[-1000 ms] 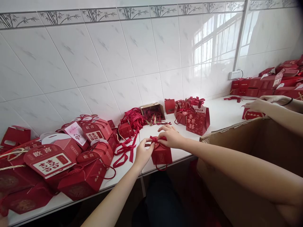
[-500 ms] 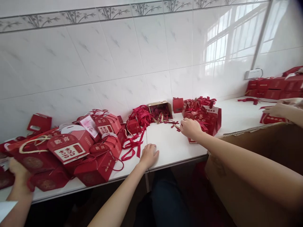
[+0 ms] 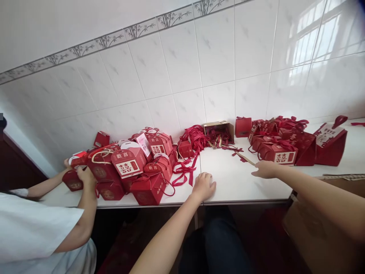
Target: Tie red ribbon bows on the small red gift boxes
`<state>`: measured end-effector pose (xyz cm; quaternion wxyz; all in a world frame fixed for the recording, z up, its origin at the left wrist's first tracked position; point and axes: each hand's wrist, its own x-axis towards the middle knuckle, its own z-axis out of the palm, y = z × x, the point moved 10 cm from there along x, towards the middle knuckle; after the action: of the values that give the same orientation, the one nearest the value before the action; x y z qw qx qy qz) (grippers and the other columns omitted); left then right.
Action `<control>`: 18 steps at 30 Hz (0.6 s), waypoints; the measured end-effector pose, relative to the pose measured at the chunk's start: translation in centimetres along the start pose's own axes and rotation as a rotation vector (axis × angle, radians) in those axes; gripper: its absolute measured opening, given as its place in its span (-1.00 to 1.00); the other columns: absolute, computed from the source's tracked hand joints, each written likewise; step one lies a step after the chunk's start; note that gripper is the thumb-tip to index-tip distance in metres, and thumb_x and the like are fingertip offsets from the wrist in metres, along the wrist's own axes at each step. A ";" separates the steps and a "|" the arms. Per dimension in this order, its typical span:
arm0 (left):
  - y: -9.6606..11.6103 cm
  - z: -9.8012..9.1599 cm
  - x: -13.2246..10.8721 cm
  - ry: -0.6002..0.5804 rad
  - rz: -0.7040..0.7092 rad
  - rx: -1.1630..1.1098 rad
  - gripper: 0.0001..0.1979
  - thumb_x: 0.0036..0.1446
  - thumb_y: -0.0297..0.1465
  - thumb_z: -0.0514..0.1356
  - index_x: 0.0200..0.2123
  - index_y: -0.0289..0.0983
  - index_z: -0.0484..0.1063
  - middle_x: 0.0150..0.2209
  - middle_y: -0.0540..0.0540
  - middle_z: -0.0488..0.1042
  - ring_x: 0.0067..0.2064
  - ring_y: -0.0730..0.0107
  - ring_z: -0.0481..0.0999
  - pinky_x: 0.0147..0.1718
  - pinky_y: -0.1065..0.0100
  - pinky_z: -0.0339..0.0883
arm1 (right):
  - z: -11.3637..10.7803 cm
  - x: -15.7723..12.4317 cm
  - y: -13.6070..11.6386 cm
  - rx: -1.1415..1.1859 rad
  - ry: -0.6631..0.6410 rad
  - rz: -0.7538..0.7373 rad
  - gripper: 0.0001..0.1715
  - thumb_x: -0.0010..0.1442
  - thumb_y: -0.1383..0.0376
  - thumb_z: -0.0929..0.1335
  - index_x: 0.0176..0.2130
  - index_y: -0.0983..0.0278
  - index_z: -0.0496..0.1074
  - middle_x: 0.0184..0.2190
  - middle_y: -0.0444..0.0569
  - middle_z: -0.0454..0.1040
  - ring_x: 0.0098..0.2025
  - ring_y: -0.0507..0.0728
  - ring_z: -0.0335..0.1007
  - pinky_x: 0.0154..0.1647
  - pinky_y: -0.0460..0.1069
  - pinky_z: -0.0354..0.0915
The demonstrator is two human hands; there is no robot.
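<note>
My left hand [image 3: 203,186] rests on the white table [image 3: 228,188] near its front edge, fingers bent and thumb apart, with nothing visible in it. To its left lie loops of red ribbon [image 3: 182,173]. Farther right, my right hand [image 3: 265,170] is closed on the near end of a thin gold strip [image 3: 245,158], whose other end points toward small dark red ribbon pieces. A small open box [image 3: 219,131] of red and gold bits stands against the wall. Right of my right hand is a group of red gift boxes [image 3: 285,154].
Many red boxes [image 3: 128,167] are piled on the left. Beyond them, another person in a white shirt [image 3: 37,224] has both hands at the boxes. A red bunch of ribbon [image 3: 196,137] lies by the wall. A large cardboard box [image 3: 310,228] stands at lower right.
The view has swung left, bringing the other person's body into sight. My right hand has drawn back from the red boxes and now has the gold strip. My left hand stays on the table.
</note>
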<state>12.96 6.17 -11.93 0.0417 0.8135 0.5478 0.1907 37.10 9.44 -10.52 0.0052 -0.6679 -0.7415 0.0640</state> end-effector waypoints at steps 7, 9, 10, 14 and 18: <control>-2.2 -1.3 -0.8 0.142 -0.238 0.110 -0.53 0.07 -0.24 0.07 0.06 -0.22 0.28 0.31 -0.20 -0.08 0.32 -0.11 -0.26 0.19 -0.14 -0.31 | 2.3 -0.3 -0.6 -0.040 -0.180 -0.062 -0.41 -0.06 -0.02 0.32 -0.09 0.22 0.50 -0.01 0.17 0.40 0.13 0.45 0.18 0.05 0.23 0.12; -3.6 -1.6 -1.2 0.151 -0.395 0.139 -0.43 0.05 -0.21 0.07 0.15 -0.23 0.19 0.33 -0.23 -0.18 0.32 -0.20 -0.39 0.17 -0.20 -0.36 | 2.4 -0.5 -0.8 -0.043 -0.200 -0.075 -0.35 -0.03 -0.03 0.30 -0.03 0.24 0.46 0.04 0.18 0.36 0.16 0.43 0.14 0.10 0.21 0.07; -4.3 -1.5 -1.4 0.132 -0.467 0.145 -0.39 0.05 -0.19 0.06 0.18 -0.23 0.15 0.34 -0.25 -0.19 0.31 -0.25 -0.41 0.15 -0.24 -0.36 | 2.4 -0.5 -1.0 -0.042 -0.210 -0.080 -0.34 -0.02 -0.02 0.29 0.00 0.25 0.45 0.06 0.17 0.35 0.16 0.43 0.14 0.11 0.20 0.07; -4.9 -0.4 -1.3 0.012 -0.530 0.113 -0.43 0.11 -0.16 -0.02 0.15 -0.30 0.18 0.28 -0.39 -0.01 0.28 -0.39 -0.19 0.08 -0.36 -0.28 | 2.5 -0.8 -1.2 -0.024 -0.237 -0.085 -0.32 -0.02 -0.01 0.30 0.03 0.26 0.43 0.07 0.19 0.34 0.15 0.46 0.14 0.09 0.23 0.10; -3.9 0.0 -0.9 -0.018 -0.412 0.089 -0.55 0.17 -0.24 -0.07 0.04 -0.34 0.27 0.25 -0.40 0.05 0.29 -0.25 -0.11 0.11 -0.29 -0.24 | 2.9 -0.9 -1.1 0.000 -0.267 -0.083 -0.29 -0.02 -0.01 0.30 0.05 0.29 0.41 0.09 0.22 0.32 0.15 0.47 0.14 0.05 0.26 0.13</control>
<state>9.26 6.84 -13.21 0.0488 0.6870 0.7101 0.1463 35.81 8.17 -13.22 -0.0911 -0.6224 -0.7624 0.1520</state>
